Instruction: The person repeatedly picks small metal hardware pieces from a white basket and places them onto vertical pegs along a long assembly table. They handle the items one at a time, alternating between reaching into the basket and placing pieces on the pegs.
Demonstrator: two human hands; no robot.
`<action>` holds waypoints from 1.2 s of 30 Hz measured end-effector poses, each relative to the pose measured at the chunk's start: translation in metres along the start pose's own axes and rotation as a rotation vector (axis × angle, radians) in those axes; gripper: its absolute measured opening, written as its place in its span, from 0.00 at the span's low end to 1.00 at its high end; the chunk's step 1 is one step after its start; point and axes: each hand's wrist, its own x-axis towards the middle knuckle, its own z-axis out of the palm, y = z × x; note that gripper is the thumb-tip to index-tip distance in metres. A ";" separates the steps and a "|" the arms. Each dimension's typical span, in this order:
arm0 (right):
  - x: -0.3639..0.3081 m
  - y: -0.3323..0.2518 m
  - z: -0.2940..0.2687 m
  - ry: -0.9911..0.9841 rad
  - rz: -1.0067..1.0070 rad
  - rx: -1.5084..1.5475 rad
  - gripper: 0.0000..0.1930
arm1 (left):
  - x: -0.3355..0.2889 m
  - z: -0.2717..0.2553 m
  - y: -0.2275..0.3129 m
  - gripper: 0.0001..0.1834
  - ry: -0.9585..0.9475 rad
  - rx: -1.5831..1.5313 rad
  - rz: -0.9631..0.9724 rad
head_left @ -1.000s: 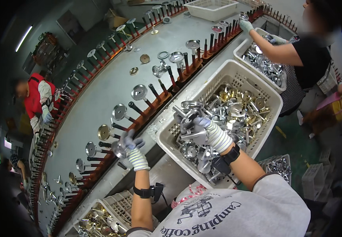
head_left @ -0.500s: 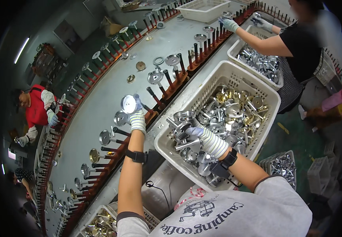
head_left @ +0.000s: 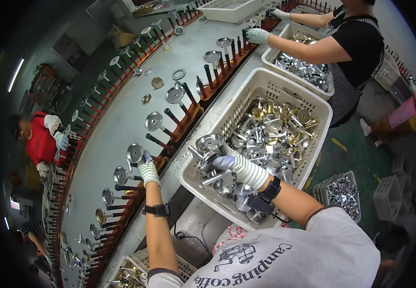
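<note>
My left hand (head_left: 149,171), in a striped knit glove, is closed at a shiny round-headed metal part (head_left: 135,153) by the row of upright posts; its fingers partly hide the stem. Over the near corner of a white perforated crate (head_left: 264,73), my right hand (head_left: 243,168), gloved alike, grips several stemmed metal parts (head_left: 209,142), their flat round heads and stems sticking out past the fingers. Silver and gold-coloured metal parts (head_left: 270,127) fill the crate. Further along the row, another round-headed part (head_left: 154,121) sits on a post.
Dark-tipped posts (head_left: 184,118) line the curved grey table (head_left: 121,125). A co-worker (head_left: 347,53) reaches over the posts beside a second crate (head_left: 330,96); a person in red (head_left: 42,139) works at the far left. Another filled crate (head_left: 344,192) stands on the floor at right.
The row of posts has shifted toward the lower left. My left hand has moved down and left with its metal part. My right hand still grips its parts over the crate.
</note>
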 end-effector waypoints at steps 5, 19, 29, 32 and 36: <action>0.005 0.005 0.002 0.015 0.035 -0.003 0.43 | -0.100 0.001 0.076 0.31 -0.196 -0.147 0.355; -0.002 0.001 0.025 0.039 0.258 0.139 0.30 | -0.133 0.002 0.106 0.23 -0.529 -0.092 0.595; 0.008 0.016 0.016 0.193 0.003 -0.399 0.20 | -0.147 -0.012 0.108 0.20 -0.444 -0.233 0.241; 0.010 0.041 0.005 0.169 -0.160 -0.844 0.21 | -0.155 -0.007 0.104 0.24 -0.584 -0.150 0.256; 0.001 0.068 -0.011 0.108 -0.282 -1.448 0.22 | -0.156 0.020 0.050 0.22 -0.700 -0.292 0.145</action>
